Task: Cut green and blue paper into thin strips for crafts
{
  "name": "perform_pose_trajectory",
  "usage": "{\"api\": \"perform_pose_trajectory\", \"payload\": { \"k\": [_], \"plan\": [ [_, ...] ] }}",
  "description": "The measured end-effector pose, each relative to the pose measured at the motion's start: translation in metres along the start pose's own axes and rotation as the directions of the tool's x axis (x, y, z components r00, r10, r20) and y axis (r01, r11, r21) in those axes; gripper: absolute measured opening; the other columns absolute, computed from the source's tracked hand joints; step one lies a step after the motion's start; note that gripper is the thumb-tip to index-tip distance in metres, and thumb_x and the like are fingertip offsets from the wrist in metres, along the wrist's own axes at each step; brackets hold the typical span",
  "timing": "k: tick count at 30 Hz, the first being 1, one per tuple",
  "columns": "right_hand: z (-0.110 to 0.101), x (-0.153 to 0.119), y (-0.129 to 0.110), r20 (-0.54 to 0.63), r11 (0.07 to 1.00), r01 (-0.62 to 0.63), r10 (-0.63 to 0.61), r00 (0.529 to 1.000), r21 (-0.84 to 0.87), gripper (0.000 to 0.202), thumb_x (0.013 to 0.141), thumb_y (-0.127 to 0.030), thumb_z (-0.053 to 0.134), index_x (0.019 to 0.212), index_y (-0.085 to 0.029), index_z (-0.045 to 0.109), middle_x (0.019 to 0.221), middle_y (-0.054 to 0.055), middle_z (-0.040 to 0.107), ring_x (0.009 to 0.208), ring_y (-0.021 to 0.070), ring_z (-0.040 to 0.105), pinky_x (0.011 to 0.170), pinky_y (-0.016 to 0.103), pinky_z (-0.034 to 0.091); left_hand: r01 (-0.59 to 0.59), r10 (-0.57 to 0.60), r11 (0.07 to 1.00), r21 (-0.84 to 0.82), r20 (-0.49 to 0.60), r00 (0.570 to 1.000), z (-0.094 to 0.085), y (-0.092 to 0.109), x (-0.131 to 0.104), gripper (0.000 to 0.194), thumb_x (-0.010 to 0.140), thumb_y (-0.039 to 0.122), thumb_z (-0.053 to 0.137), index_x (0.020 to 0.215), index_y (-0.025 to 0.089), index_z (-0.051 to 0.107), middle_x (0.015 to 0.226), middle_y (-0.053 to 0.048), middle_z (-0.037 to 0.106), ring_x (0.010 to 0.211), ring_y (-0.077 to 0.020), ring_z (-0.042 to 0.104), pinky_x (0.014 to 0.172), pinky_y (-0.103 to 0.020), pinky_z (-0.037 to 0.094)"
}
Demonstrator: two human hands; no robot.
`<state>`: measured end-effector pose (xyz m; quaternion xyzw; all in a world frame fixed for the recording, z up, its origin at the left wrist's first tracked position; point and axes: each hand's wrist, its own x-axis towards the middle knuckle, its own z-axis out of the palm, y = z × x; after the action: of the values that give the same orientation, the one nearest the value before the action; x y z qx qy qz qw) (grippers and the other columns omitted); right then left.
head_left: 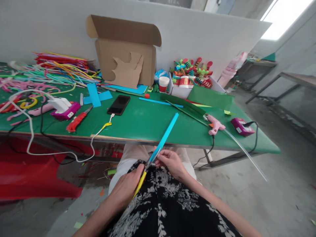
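Yellow-handled scissors point(140, 185) are held in my left hand point(128, 184), low over my lap, their blades pointing up and to the right. Those blades lie along the lower end of a long blue strip point(166, 135). The thumb and fingers of my right hand point(170, 161) pinch the strip near that end. Its far end reaches over the front of the green table point(145, 123). How far the blades are closed on the strip is hard to tell.
A phone point(118, 105) on a white cable, a red cutter point(79, 120) and crossed blue pieces point(95, 95) lie on the left. A pink glue gun point(215, 124) and purple socket block point(242, 127) sit on the right. Behind stand an open cardboard box point(125, 49) and paper cups point(164, 84).
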<state>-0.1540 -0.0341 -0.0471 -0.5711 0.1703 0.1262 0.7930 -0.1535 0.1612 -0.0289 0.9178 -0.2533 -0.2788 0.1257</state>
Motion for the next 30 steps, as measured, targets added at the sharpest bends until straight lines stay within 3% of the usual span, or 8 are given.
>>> {"api": "perform_pose_trajectory", "payload": {
  "k": [22,30],
  "plan": [
    [0.0011,-0.0019,-0.0032,0.005,1.0,-0.014,0.014,1.0,0.023,0.044,0.053,-0.054,0.087,0.067,-0.018,0.064,0.058,-0.002,0.066,0.052,0.0103,0.06,0.06,0.024,0.052,0.023,-0.022,0.997,-0.072,0.02,1.0,0.0041,-0.0012,0.0008,0.022,0.09,0.032,0.038,0.109,0.025,0.047,0.096,-0.005,0.07,0.089,-0.0227,0.07,0.068,-0.026,0.045],
    [-0.0012,0.0026,-0.0097,-0.083,0.994,0.071,-0.064,0.995,0.084,0.043,0.056,-0.053,0.087,0.069,-0.017,0.066,0.06,-0.001,0.066,0.055,0.0096,0.06,0.061,0.023,0.052,0.022,-0.02,0.999,-0.028,0.045,0.999,0.0042,-0.003,0.001,0.024,0.091,0.032,0.035,0.111,0.024,0.047,0.097,-0.007,0.07,0.091,-0.0246,0.07,0.07,-0.028,0.046]
  ]
}}
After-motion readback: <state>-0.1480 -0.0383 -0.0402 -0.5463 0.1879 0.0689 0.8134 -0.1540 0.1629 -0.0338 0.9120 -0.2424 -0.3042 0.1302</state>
